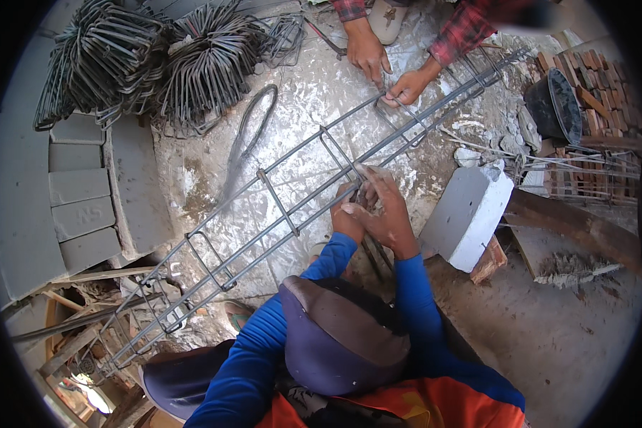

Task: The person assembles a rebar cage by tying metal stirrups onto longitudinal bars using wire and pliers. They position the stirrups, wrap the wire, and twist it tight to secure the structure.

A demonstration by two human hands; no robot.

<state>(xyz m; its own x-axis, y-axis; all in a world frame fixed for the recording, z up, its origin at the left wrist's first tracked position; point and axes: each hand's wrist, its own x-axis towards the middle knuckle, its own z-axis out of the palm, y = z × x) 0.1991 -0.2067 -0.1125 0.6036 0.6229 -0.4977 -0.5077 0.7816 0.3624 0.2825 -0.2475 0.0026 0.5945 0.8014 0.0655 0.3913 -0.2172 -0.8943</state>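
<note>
A long cage of steel rebar (279, 203) with square stirrups runs diagonally from lower left to upper right. My left hand (346, 219) is closed around its near bar, at a stirrup corner. Beside it, my right hand (384, 214) has bent fingers pressed close to the same joint; what they pinch is hidden. Two dark handles (376, 258), like a pincer tool's, point downward under my hands, and I cannot tell which hand has them. Farther up the cage, a co-worker's hands (406, 87) in plaid sleeves touch another stirrup corner.
Bundles of bent stirrups (210, 60) lie at the upper left above grey blocks (82, 175). A loop of wire (246, 128) rests on the floor. At right are a white block (471, 210), a black bucket (560, 107), stacked bricks (599, 82) and a wooden plank (578, 225).
</note>
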